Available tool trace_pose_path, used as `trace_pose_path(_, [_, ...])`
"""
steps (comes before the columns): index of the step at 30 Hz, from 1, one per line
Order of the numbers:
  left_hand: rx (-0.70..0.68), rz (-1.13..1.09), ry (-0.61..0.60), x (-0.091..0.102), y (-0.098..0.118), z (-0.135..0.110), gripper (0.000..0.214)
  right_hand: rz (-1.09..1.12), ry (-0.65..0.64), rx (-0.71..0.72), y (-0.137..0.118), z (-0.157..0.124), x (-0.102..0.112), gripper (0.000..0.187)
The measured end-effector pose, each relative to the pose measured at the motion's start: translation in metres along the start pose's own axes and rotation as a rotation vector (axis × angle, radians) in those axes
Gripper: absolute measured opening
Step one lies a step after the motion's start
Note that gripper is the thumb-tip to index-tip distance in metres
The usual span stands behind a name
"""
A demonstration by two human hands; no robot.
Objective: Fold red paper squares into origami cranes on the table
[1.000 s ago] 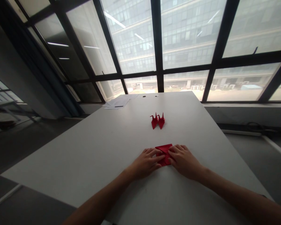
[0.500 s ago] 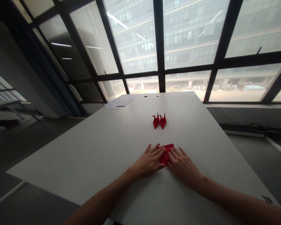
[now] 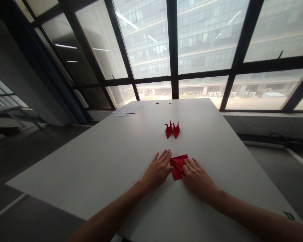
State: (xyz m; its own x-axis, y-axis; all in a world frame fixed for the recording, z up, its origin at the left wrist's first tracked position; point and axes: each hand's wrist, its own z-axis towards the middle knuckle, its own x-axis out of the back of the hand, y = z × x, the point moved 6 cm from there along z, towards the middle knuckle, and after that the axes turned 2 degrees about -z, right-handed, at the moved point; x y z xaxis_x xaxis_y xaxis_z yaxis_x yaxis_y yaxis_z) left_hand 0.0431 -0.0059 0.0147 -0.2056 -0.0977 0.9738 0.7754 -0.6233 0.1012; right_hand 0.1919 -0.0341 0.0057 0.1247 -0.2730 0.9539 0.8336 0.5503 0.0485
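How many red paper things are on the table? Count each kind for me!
Red paper cranes: 2
Flat folded red paper: 1
Total: 3

White table (image 3: 103,161) bears folded red paper (image 3: 178,164), two cranes (image 3: 172,129), sheets (image 3: 128,109).

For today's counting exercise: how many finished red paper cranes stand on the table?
2. The left crane and the right crane stand side by side on the table, beyond the red folded paper that lies between the left hand and right hand. None looks hidden.
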Motion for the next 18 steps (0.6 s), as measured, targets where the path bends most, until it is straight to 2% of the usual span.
trace_pose_path(4, [-0.145, -0.072, -0.151, -0.008, 0.016, 0.000, 0.064, 0.057, -0.008, 0.024, 0.003, -0.001, 0.004, 0.042])
trace_pose_path(8, [-0.127, -0.100, -0.195, -0.011, 0.016, -0.003, 0.068, 0.099, -0.007, -0.003, 0.004, -0.002, 0.005, 0.048])
trace_pose_path(13, [-0.113, -0.105, -0.182, -0.011, 0.015, -0.003, 0.070, 0.164, -0.071, 0.010, 0.002, -0.003, -0.010, 0.062])
trace_pose_path(18, [-0.030, -0.049, -0.226, -0.014, 0.000, -0.013, 0.072, 0.213, -0.128, 0.010, 0.004, -0.003, -0.014, 0.068])
